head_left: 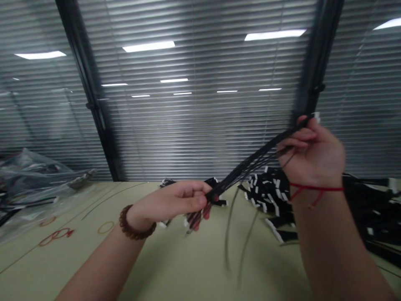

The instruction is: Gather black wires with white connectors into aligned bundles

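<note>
at the far left, a crumpled clear plastic bag is heaped with dark cables, and thin red rubber bands and a tan rubber band lie on the pale green tabletop. a brown wooden bead bracelet is worn on the left hand, which is closed tightly around one end of a bundle of thin black cables. the bundle is stretched up and to the right, its strands gathered at each end and fanned between the hands, with a few blurred strands hanging loose below. its other end is pinched by the narrow grip of the right hand, with a red string tied at the wrist. a heap of black cables with white tips is left on the tabletop, and a larger dark heap of cables lies at the far right.
</note>
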`<state>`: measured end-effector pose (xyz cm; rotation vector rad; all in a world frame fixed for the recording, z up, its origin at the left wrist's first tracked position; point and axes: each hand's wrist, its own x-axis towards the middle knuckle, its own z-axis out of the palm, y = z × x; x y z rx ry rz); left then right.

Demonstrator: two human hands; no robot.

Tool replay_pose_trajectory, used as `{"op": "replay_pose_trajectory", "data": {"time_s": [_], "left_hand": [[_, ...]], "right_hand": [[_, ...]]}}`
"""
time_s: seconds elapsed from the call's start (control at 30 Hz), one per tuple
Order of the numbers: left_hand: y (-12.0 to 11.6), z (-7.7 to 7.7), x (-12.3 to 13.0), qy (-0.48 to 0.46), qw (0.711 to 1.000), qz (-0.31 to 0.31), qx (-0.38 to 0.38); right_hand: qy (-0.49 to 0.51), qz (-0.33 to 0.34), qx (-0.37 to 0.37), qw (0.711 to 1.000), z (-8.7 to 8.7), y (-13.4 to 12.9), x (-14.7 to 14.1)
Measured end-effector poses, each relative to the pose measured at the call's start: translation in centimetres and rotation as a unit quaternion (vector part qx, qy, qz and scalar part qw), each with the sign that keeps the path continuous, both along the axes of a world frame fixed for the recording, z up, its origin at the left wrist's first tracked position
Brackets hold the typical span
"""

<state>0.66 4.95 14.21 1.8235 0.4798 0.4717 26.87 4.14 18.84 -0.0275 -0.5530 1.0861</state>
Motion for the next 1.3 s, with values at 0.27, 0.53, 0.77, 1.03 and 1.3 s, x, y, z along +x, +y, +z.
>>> {"op": "replay_pose_trajectory", "data": {"time_s": [0.27, 0.53, 0.77, 1.03, 1.3], "left_hand": [[0.3, 0.0, 0.3, -0.146, 0.979, 0.139, 0.011], [0.2, 0.3, -0.5, -0.159, 0.946, 0.125, 0.254], [0.5, -0.2, 0.2, -0.187, 0.855, 0.236, 0.422], [1.4, -0.7, 0.2, -0.174, 0.795, 0.377, 0.442], [1.0, -0.2, -0.2, -0.127, 0.742, 0.422, 0.505]], "right_hand": [[0.169, 0.019, 0.058, 0.984, 0.0, 0.4, 1.7], [0.288, 0.163, 0.110, 0.937, -0.5, 0.9, 2.4], [0.415, 0.453, 0.186, 0.767, -1.2, 1.4, 2.6], [0.470, 0.849, -0.102, 0.218, -1.5, 0.4, 2.3], [0.299, 0.621, 0.148, 0.709, -0.5, 1.6, 1.3]]}}
